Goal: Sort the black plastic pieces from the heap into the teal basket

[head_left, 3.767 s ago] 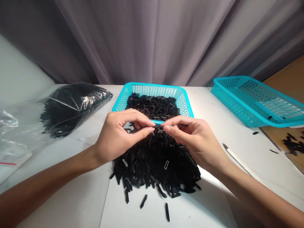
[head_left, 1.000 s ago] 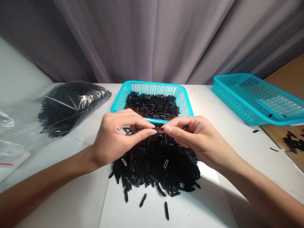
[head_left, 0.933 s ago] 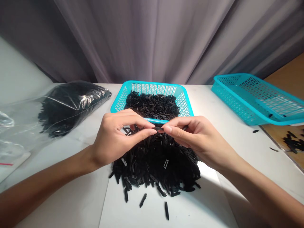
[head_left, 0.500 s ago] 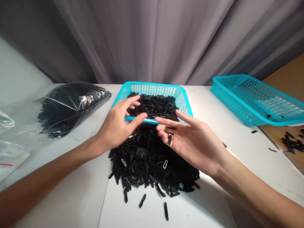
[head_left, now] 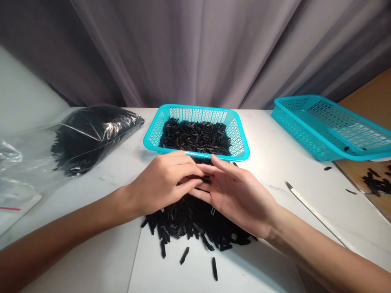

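My left hand (head_left: 166,179) is closed, with its fingertips and thumb brought together over the fingers of my right hand; what they pinch, if anything, is hidden. Palm up, my right hand (head_left: 241,191) has a small black piece (head_left: 207,179) lying on its fingers, partly covered by the left fingers. Both hands are above a heap of black strip-like pieces (head_left: 195,228) on a white sheet (head_left: 171,276). Just behind them stands a turquoise basket (head_left: 244,154) with many similar black pieces (head_left: 195,136) in it.
On the left lies a clear plastic bag (head_left: 91,134) of black pieces. A second turquoise basket (head_left: 305,138) stands at the right, with a few bits in it. A white-handled craft knife (head_left: 317,213) lies right of the heap. Loose black pieces (head_left: 377,181) lie at the far right.
My left hand has come back from over the basket and down to my right hand's fingers. My right hand has shifted slightly toward me, and the knife now shows.
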### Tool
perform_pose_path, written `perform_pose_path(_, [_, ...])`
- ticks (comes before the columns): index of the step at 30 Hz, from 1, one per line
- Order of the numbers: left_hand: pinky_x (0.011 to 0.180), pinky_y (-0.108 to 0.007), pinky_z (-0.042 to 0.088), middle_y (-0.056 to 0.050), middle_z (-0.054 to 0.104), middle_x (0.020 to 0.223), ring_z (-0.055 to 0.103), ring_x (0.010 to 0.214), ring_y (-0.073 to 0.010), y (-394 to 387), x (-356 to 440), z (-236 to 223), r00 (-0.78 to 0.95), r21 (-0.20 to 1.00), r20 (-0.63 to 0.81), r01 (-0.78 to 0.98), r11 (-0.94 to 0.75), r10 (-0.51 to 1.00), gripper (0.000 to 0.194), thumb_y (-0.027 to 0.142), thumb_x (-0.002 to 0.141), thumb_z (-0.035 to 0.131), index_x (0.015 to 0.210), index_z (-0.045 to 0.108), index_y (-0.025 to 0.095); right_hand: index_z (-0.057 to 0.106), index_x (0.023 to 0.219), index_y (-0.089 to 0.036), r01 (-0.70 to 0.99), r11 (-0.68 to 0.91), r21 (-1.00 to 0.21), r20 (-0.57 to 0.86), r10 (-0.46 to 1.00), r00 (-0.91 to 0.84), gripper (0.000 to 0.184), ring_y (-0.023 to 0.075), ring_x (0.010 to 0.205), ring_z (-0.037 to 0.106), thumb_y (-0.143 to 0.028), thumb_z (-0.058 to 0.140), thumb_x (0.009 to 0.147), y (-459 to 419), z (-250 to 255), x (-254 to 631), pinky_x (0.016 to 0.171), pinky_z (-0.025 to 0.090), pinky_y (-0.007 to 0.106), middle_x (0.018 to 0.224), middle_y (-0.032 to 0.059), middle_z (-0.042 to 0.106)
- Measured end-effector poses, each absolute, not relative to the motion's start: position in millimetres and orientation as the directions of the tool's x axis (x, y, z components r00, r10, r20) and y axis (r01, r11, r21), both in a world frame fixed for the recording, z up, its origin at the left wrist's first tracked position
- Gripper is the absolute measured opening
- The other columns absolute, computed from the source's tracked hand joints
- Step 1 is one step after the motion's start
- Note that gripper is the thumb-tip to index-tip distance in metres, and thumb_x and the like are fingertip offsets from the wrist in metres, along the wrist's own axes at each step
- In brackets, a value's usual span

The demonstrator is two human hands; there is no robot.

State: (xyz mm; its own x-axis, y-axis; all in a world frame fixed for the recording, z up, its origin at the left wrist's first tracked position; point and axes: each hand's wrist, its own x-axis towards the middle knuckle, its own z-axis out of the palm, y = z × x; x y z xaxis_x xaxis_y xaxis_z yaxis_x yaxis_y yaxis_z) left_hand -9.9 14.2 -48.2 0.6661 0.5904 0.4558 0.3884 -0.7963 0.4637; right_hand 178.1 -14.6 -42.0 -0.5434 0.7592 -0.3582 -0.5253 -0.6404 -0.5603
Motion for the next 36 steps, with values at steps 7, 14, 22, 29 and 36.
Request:
perform_pose_path(7, [0.075, -0.026, 0.053, -0.002, 0.078, 0.087, 0.069, 0.081, -0.0153, 18, -12, -44, 0.523, 0.570, 0.455, 0.452, -0.687, 0.721, 0.010, 0.015, 0.087, 0.072, 0.094, 0.077, 0.020, 0.079, 0.097, -0.019, -0.465, -0.554, -0.690, -0.346, 0.818, -0.460, 0.013, 0.0154, 0.100, 0.069, -0.021, 0.067, 0.092, -10, -47, 181, 0.103, 0.051, 0.031, 0.112, 0.0060, 0.076])
perform_pose_path(14, [0.075, -0.024, 0.053, -0.001, 0.076, 0.088, 0.068, 0.081, -0.0132, 20, -13, -41, 0.486, 0.616, 0.428, 0.459, -0.640, 0.762, 0.013, 0.015, 0.086, 0.074, 0.096, 0.079, 0.022, 0.081, 0.102, -0.018, -0.432, -0.522, -0.735, -0.343, 0.836, -0.428, 0.016, 0.0120, 0.093, 0.071, -0.018, 0.071, 0.090, -5, -53, 185, 0.098, 0.052, 0.023, 0.105, 0.0064, 0.079])
perform_pose_path(22, [0.068, -0.015, 0.054, 0.004, 0.077, 0.080, 0.067, 0.070, -0.0073, 13, -10, -37, 0.373, 0.796, 0.334, 0.379, -0.471, 0.865, 0.013, 0.013, 0.081, 0.078, 0.091, 0.077, 0.020, 0.083, 0.091, -0.020, -0.416, -0.507, -0.755, -0.338, 0.845, -0.415, 0.011, 0.0080, 0.083, 0.071, -0.015, 0.079, 0.082, -4, -52, 186, 0.088, 0.054, 0.017, 0.088, 0.0014, 0.080])
perform_pose_path(29, [0.068, -0.017, 0.056, 0.003, 0.077, 0.079, 0.068, 0.070, -0.0087, 12, -10, -33, 0.344, 0.802, 0.358, 0.362, -0.475, 0.868, 0.012, 0.021, 0.077, 0.083, 0.087, 0.078, 0.020, 0.082, 0.086, -0.022, -0.368, -0.424, -0.828, -0.295, 0.886, -0.357, 0.008, 0.0094, 0.086, 0.070, -0.018, 0.082, 0.079, -4, -48, 188, 0.088, 0.054, 0.021, 0.089, -0.0004, 0.079])
perform_pose_path(36, [0.064, -0.013, 0.054, 0.005, 0.076, 0.074, 0.067, 0.066, -0.0063, 13, -10, -31, 0.312, 0.790, 0.354, 0.405, -0.461, 0.881, 0.005, 0.016, 0.077, 0.081, 0.080, 0.078, 0.020, 0.081, 0.085, -0.024, -0.345, -0.359, -0.867, -0.258, 0.916, -0.307, 0.010, 0.0105, 0.085, 0.071, -0.021, 0.085, 0.077, -5, -46, 190, 0.086, 0.054, 0.024, 0.084, -0.0028, 0.079])
